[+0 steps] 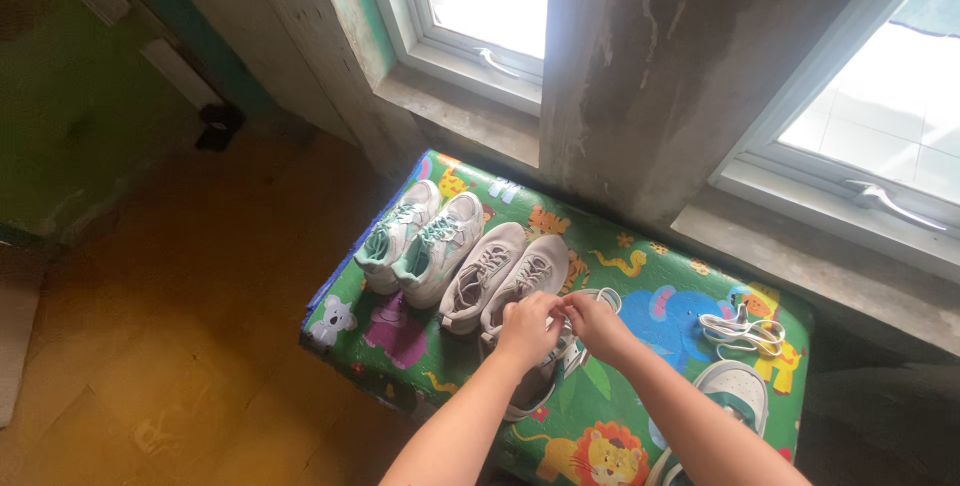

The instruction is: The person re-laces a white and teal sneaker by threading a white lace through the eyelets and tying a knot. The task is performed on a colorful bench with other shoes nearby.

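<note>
Covering the worktop below the windows, the animal-print mat (660,291) carries your shoes: a mint-trimmed pair (418,238), a beige pair (503,281), and the white sneaker (545,371) under your hands. Your left hand (527,327) and right hand (596,324) meet fingertip to fingertip, pinching its white lace (604,295). Loose white laces (742,332) lie well apart.

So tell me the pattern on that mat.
Green mat with cartoon animals, in the head view.

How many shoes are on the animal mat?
6 at least: two mint-green shoes at the left, two beige shoes beside them, one under the hands, one white shoe right. Arms may hide more.
</note>
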